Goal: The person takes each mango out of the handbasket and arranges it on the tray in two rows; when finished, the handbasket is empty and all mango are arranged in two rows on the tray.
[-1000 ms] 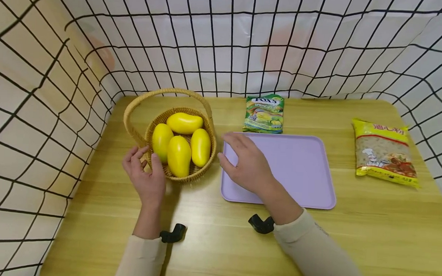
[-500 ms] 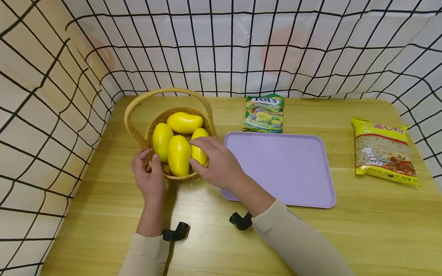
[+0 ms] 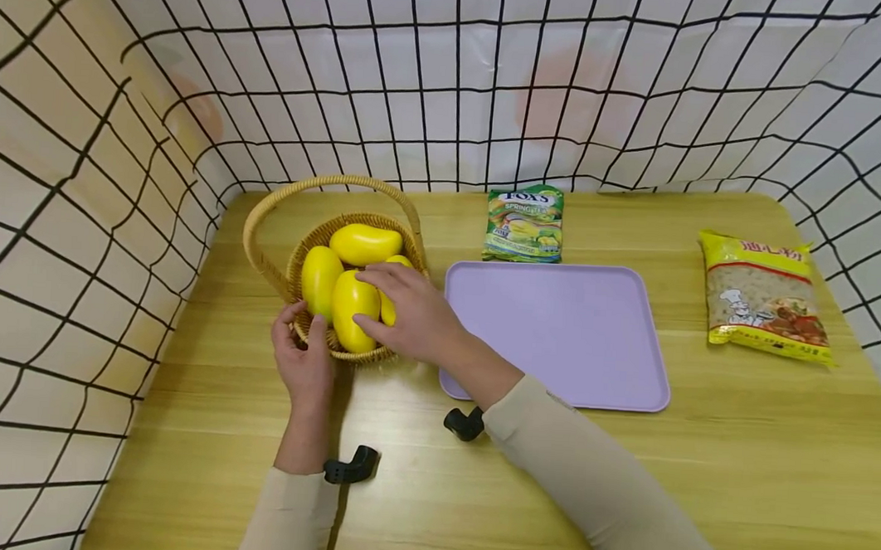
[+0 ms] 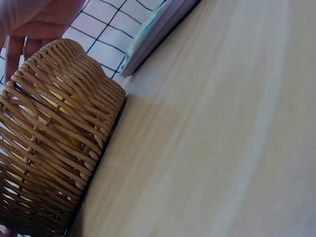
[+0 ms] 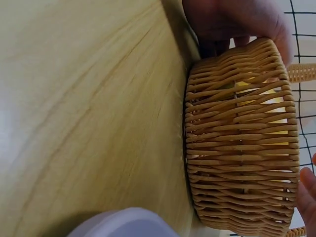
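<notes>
A wicker basket [image 3: 401,235] with a tall arched handle holds several yellow mangoes [image 3: 355,310]. At its near-left side my left hand [image 3: 307,366] grips the basket, thumb over the rim; in the right wrist view this hand [image 5: 232,22] shows against the basket's side [image 5: 242,143]. My right hand [image 3: 419,320] reaches over the right rim, fingers spread above the front and right mangoes. Its fingertips overlap the front mango; contact is not plain. That hand mostly hides the right mango. The left wrist view shows it [image 4: 44,22] above the basket's wall [image 4: 59,133].
A lilac tray [image 3: 557,339] lies right of the basket. Behind it is a green Fox's candy packet [image 3: 524,225]. A yellow-edged food bag [image 3: 764,296] lies at the far right. Black wire mesh [image 3: 458,85] stands along the back and sides of the wooden table [image 3: 413,506].
My right hand has moved left from over the tray's edge to above the mangoes in the basket. My left hand has shifted slightly right, closer onto the basket rim.
</notes>
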`<act>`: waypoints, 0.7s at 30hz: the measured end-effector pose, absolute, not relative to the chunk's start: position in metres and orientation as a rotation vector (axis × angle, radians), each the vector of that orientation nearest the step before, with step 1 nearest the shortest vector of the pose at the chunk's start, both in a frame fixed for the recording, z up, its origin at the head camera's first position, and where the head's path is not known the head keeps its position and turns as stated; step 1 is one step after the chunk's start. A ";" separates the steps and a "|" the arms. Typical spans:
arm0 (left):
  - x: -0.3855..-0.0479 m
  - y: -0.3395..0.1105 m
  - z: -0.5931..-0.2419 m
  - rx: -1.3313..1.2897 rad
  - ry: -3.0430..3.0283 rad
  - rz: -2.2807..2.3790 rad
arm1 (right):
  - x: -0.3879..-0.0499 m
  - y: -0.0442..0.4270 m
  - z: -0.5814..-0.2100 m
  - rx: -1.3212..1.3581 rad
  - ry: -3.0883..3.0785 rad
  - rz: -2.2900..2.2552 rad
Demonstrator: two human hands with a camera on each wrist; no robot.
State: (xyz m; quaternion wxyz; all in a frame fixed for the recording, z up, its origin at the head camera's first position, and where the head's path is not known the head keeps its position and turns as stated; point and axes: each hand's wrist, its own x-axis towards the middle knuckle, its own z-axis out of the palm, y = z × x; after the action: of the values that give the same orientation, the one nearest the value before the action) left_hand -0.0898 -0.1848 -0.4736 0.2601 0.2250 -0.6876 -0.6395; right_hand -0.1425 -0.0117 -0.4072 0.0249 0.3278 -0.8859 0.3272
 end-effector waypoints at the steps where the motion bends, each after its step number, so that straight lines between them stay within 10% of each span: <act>1: -0.089 -0.185 -0.474 0.603 -1.860 -1.743 | -0.144 -0.013 -0.407 1.019 -2.746 1.014; 21: -0.091 -0.185 -0.477 0.579 -1.860 -1.722 | -0.166 -0.034 -0.412 1.084 -2.814 0.893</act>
State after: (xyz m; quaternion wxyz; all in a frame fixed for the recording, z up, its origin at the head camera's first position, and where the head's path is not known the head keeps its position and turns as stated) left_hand -0.0910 -0.1854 -0.4771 0.2673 0.2145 -0.6893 -0.6382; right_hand -0.1662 -0.0339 -0.4123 -0.0019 0.3448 -0.8947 0.2838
